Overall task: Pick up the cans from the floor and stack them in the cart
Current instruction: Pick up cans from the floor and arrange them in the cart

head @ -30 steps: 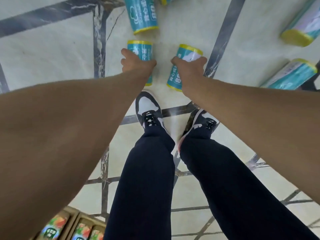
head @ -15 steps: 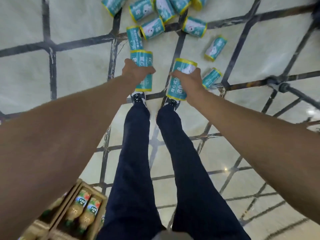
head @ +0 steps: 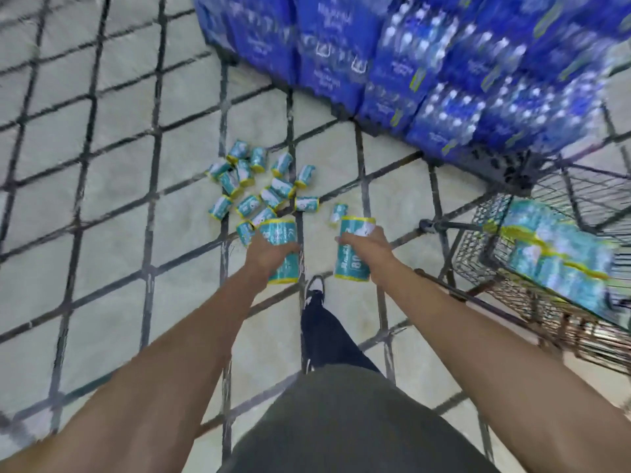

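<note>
My left hand [head: 268, 251] grips a teal can with yellow rims [head: 280, 233], held upright above the floor. My right hand [head: 367, 249] grips a second teal can [head: 351, 264] the same way, a little to the right. Several more teal cans [head: 269, 196] lie scattered on the tiled floor beyond my hands. The wire cart [head: 532, 288] stands at the right, with rows of teal cans [head: 553, 257] stacked inside it. The frame is blurred by motion.
Blue shrink-wrapped packs of water bottles [head: 426, 63] are piled on a pallet at the back right, close behind the cart. My leg and shoe [head: 316, 291] stand between my arms. Pale floor tiles with dark joints [head: 112, 186] stretch to the left.
I have risen from the floor with a can in each hand; the cans on the floor look much smaller. The view swung right, bringing the cart and water packs into sight.
</note>
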